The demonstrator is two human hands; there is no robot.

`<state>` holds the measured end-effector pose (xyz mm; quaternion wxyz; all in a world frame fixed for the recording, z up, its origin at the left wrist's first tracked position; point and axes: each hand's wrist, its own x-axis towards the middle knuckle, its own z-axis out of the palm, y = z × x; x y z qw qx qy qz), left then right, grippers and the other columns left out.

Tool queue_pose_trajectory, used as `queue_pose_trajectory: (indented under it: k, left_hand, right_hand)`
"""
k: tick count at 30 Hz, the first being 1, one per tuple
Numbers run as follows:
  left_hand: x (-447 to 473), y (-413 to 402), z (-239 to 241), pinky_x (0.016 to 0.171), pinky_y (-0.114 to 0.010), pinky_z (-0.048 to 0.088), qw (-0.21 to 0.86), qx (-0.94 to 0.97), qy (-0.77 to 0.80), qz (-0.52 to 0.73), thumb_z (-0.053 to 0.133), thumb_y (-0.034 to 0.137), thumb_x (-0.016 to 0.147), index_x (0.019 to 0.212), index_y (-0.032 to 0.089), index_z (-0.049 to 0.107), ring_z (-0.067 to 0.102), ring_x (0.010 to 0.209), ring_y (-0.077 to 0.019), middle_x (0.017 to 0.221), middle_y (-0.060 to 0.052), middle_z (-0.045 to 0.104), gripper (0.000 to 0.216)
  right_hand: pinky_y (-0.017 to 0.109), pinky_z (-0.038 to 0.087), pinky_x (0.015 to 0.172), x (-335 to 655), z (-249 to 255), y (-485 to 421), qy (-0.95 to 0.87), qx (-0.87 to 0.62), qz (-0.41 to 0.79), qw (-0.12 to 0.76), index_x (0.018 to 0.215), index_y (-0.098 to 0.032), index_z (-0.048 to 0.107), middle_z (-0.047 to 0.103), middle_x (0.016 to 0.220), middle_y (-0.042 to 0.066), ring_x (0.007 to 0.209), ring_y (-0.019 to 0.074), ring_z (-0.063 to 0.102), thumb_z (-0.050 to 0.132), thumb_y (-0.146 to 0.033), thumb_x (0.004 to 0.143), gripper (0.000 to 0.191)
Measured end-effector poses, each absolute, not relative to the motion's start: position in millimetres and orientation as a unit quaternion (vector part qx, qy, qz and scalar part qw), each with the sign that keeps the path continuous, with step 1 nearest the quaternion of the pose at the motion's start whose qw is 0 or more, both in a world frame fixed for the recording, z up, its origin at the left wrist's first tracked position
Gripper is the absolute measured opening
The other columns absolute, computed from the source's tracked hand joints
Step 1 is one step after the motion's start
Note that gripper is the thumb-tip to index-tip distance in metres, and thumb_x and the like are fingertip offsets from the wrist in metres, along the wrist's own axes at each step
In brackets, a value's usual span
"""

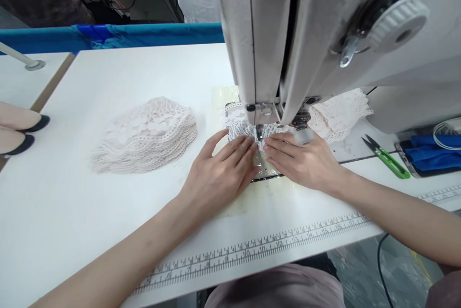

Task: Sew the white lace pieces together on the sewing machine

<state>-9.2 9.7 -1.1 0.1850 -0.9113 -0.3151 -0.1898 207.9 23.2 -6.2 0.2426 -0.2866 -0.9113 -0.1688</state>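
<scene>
White lace lies gathered under the presser foot of a sewing machine. My left hand holds the lace down left of the foot, fingertips pressed on it and thumb resting lower on the metal plate. From the other side, my right hand grips the lace close to the needle area, its fingers near together. The fingers hide part of the lace. To the left sits a layered stack of similar lace pieces. Behind my right hand, more pale lace spreads beside the machine.
Green thread snips lie at the right, beside a phone with blue cloth on it. A ruler strip follows the table's front edge. Two pale, dark-tipped objects stick in from the left. A blue cloth-covered bar runs behind.
</scene>
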Motion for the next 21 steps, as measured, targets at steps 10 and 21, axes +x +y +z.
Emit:
queue_pose_trajectory:
  k: [10,21]
  left_hand:
    - [-9,9,-1,0.099,-0.048,0.046,0.184,-0.91,-0.32,-0.187,0.053,0.03,0.094,0.116,0.01,0.061,0.067,0.106,-0.0236,0.115,-0.012,0.069,0.03]
    - [-10,19,-5,0.101,-0.048,0.043,0.163,-0.908,-0.334,-0.195,0.053,0.032,0.094,0.12,0.01,0.059,0.065,0.11,-0.0245,0.117,-0.011,0.069,0.034]
  right_hand:
    - [0.043,0.039,0.11,209,-8,23,-0.91,-0.302,-0.166,0.23,0.101,-0.011,0.071,0.076,0.089,0.006,0.087,0.0171,0.068,0.052,-0.02,0.094,0.022]
    - [0.043,0.029,0.114,208,-8,28,-0.895,-0.348,-0.205,0.189,0.092,-0.018,0.073,0.075,0.085,0.003,0.097,0.0184,0.064,0.048,-0.03,0.098,0.029]
